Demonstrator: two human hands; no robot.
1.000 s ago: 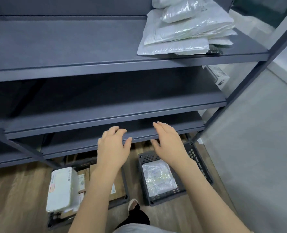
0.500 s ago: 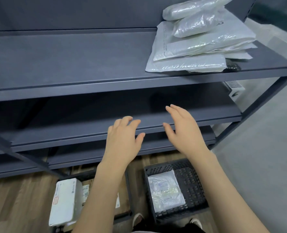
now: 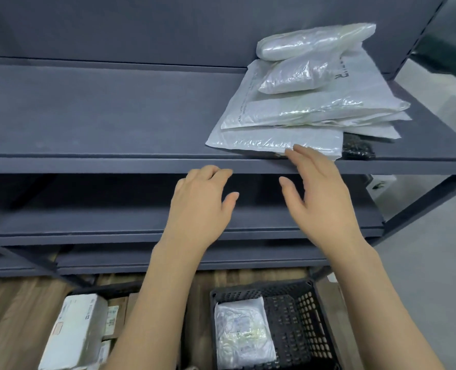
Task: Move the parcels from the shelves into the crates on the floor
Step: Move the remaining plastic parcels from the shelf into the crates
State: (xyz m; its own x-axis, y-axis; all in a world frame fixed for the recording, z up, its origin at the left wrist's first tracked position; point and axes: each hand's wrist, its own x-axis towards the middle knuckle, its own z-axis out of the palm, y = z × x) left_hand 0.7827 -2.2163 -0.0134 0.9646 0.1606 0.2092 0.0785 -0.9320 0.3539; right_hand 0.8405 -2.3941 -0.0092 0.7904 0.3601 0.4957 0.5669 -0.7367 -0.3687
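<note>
Your right hand (image 3: 320,193) is up at the front lip of the dark grey metal shelf (image 3: 101,113), fingers (image 3: 300,153) straight and released, their tips touching or just over the near edge of the lowest flat white plastic mailer (image 3: 275,141); whether they press on it you cannot tell. Your left hand (image 3: 203,201) hangs just below that lip, fingers loosely curled, gripping nothing. The parcels you are after sit as a stack of glossy white poly bags (image 3: 309,94) at the right end of this shelf, large flat mailers underneath and two small plump bags on top, with a small black packet (image 3: 357,149) poking out at the stack's right front corner. The bottom mailer reaches the shelf's front edge, probably the easiest place to slide fingers under. The bags look slick, so lifting the whole pile could shed the top ones; both hands would steady it. The shelf is bare to the left of the stack, giving room to drag parcels sideways. The shelves below look bare in their visible parts. On the wooden floor, the black perforated plastic crate (image 3: 301,316) directly beneath holds one white bag and has room on its right side; a second crate (image 3: 107,291) to the left already carries boxes.
</note>
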